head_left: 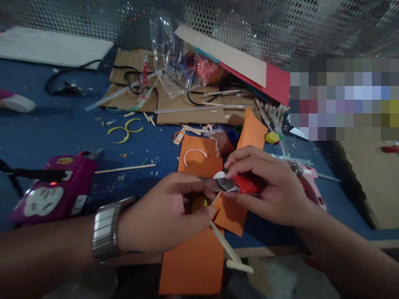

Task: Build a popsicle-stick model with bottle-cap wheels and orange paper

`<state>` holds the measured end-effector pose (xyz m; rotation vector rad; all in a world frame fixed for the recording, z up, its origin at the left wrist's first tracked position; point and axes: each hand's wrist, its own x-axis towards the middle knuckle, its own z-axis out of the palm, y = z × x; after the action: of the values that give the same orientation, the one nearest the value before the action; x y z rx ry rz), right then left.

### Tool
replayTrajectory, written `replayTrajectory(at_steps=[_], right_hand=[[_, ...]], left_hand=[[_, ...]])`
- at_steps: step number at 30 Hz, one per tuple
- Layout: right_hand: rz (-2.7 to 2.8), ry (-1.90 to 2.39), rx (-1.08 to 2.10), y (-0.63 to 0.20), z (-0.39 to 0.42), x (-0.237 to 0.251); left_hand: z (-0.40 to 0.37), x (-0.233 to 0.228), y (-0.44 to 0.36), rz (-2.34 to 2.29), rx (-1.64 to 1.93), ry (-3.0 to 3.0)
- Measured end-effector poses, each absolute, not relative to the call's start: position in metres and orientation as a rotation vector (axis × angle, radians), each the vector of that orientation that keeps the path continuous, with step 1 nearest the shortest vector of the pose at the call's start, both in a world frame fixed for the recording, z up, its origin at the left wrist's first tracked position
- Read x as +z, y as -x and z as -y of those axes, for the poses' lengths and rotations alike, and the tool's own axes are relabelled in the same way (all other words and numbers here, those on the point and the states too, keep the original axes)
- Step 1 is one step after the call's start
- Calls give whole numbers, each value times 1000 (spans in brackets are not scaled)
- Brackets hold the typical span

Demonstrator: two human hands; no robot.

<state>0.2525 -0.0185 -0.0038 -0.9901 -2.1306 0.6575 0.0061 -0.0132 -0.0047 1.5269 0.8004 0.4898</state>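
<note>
I am gripping a red-handled cutter [246, 184] in my right hand [271, 191], its blade meeting the wooden stick [224, 245] and yellow piece [199, 203] pinched in my left hand [165, 216] over orange paper [193, 257] on the near tabletop [62, 124], the cut looking unfinished.

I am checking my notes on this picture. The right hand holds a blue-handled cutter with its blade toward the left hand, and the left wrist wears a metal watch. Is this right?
Not quite. In the head view the cutter in the right hand has a red handle, not blue. The rest holds: its metal blade points toward the left hand, and the left wrist wears a metal watch.
</note>
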Motion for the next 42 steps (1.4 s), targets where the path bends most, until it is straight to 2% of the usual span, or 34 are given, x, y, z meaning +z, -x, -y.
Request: replayTrajectory(at_steps=[42], right_hand=[[2139,994,651,-247,25,-3]], left_hand=[[4,5,-9,-723,426,-1548]])
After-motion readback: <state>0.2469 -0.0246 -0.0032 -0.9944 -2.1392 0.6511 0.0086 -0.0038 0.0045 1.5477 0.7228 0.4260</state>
